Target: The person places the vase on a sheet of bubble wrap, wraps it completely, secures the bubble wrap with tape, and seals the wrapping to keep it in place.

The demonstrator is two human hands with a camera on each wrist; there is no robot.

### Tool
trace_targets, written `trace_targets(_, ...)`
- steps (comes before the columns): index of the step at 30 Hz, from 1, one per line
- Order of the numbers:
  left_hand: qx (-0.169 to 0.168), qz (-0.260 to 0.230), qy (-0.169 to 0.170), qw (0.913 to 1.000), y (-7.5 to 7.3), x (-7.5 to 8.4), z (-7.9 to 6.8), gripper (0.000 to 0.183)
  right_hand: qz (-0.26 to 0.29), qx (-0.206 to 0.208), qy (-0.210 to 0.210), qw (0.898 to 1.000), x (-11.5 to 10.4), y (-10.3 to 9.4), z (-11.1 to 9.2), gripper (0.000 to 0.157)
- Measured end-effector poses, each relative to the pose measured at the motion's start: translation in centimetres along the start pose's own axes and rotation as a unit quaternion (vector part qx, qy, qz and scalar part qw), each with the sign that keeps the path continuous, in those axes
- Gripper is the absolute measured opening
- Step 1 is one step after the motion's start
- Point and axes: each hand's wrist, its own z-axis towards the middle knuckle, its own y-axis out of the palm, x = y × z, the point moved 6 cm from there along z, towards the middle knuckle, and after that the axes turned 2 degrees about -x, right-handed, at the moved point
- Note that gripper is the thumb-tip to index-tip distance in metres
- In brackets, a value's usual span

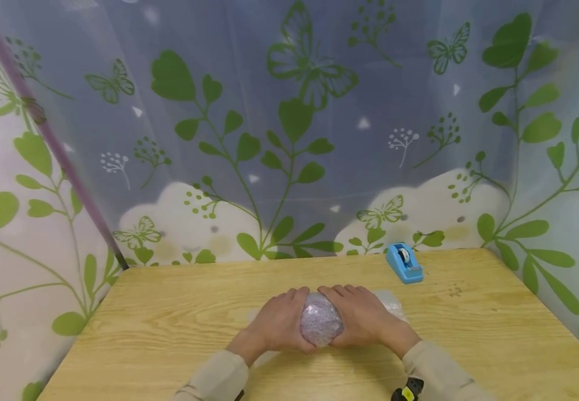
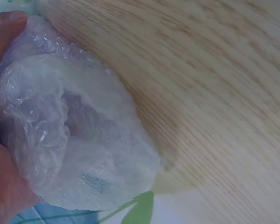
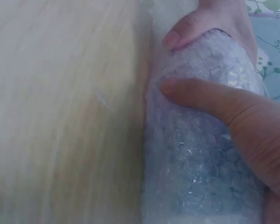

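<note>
A roll of bubble wrap [image 1: 321, 319], pale purple and shiny, lies crosswise on the table between both hands. My left hand [image 1: 283, 322] grips its left part, fingers over the far side and thumb on the near side. Around the right part curls my right hand [image 1: 361, 317], its thumb pressed along the wrap in the right wrist view. The open end of the bubble wrap [image 2: 79, 130] shows loose, folded layers in the left wrist view. Whatever the wrap may enclose is hidden. A flap of clear wrap [image 1: 390, 303] sticks out beyond the right hand.
On the wooden table [image 1: 169, 312], a blue tape dispenser [image 1: 405, 263] stands near the back edge, right of the hands. A leaf-and-butterfly patterned curtain [image 1: 249, 139] hangs behind the table and along both sides.
</note>
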Motion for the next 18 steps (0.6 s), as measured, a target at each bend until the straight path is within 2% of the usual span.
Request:
trace_targets(3,-0.003,0.022,0.000,0.9998,0.1,0.4,0.3,0.101,0.065,-0.030,0.003,0.997,0.8,-0.1,-0.3,0.098)
trace_targets(7,-0.017,0.044,-0.011,0.9988,0.1,0.6,0.5,0.100,0.173,-0.045,0.032,0.983,2.1,-1.0,-0.9,0.096)
trace_targets(11,-0.026,0.049,-0.028,0.9981,0.2,0.3,0.4,0.098,0.227,-0.001,0.057,0.972,3.8,-2.6,-1.6,0.074)
trace_targets(15,-0.023,0.054,-0.028,0.9979,0.2,0.3,0.3,0.094,0.227,0.065,0.092,0.967,6.5,-4.3,-2.6,0.057)
trace_targets(18,-0.021,0.058,-0.027,0.9977,0.1,0.3,0.2,0.094,0.217,0.110,0.130,0.961,8.8,-5.2,-3.7,0.052)
